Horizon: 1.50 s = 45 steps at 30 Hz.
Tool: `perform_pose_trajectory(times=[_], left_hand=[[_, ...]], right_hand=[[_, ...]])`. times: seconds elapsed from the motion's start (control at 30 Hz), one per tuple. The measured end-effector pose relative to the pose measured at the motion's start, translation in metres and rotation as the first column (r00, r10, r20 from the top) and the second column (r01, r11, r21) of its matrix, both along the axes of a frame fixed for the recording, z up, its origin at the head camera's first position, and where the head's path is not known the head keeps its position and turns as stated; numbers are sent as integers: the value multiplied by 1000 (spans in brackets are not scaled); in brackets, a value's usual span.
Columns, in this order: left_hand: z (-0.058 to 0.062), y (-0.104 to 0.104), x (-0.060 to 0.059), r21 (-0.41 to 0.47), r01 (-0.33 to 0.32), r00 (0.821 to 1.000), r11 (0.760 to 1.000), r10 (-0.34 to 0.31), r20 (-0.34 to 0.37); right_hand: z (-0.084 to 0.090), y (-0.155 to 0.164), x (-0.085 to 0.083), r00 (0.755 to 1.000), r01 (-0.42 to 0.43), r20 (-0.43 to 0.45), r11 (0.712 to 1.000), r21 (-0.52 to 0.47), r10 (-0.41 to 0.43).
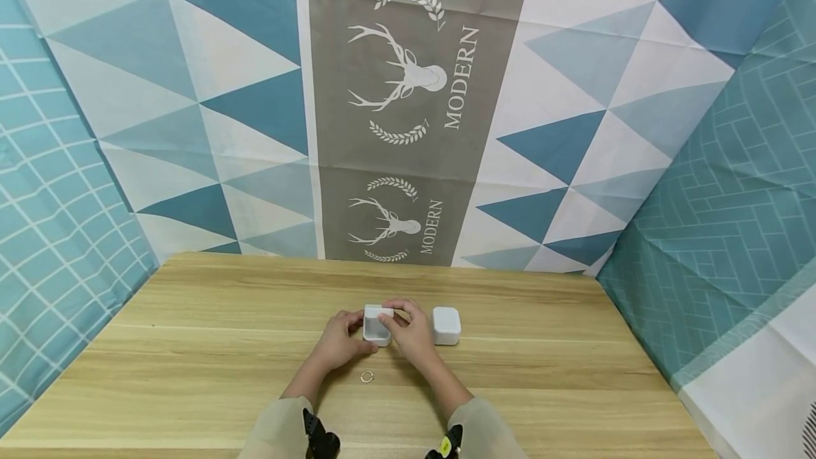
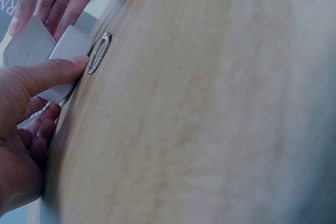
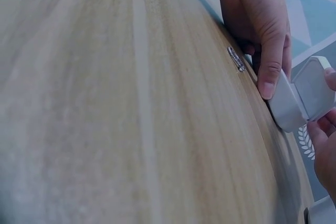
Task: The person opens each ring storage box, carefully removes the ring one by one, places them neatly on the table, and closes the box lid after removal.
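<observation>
A small white hinged box stands on the table with its lid raised. My left hand grips the box's base from the left, thumb at the near side. With thumb and fingers, my right hand pinches the raised lid from the right. Nearer to me, a thin ring lies on the wood; the left wrist view shows small stones along the ring. Just right of my right hand sits a second white box, which is closed.
The wooden table extends to both sides and toward me. Behind it hangs a patterned cloth with deer heads and triangles. Blue tiled-print cloths cover the left and right sides.
</observation>
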<state>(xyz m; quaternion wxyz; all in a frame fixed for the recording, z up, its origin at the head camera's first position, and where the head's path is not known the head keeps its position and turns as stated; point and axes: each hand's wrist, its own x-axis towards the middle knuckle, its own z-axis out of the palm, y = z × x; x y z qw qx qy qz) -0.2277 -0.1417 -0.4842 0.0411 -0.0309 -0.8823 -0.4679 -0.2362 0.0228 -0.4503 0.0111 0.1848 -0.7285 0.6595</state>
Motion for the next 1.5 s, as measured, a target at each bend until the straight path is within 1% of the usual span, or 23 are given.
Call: perform_pose_trajectory(times=[0.4, 0.7, 1.17, 1.5], left_hand=[[-1, -1, 0, 3, 3, 1000, 1000, -3, -12], [-1, 0, 0, 12, 2, 1000, 1000, -2, 2], [3, 1, 2, 14, 5, 1000, 1000, -5, 7], [5, 1, 2, 16, -4, 1000, 1000, 4, -6]], right_hand=[[0, -1, 1, 1000, 7, -9, 1000, -7, -7], [0, 0, 3, 1000, -2, -8, 1000, -16, 2], [-2, 0, 3, 1000, -13, -8, 999, -37, 13], [-4, 0, 1, 1000, -1, -19, 999, -40, 0]])
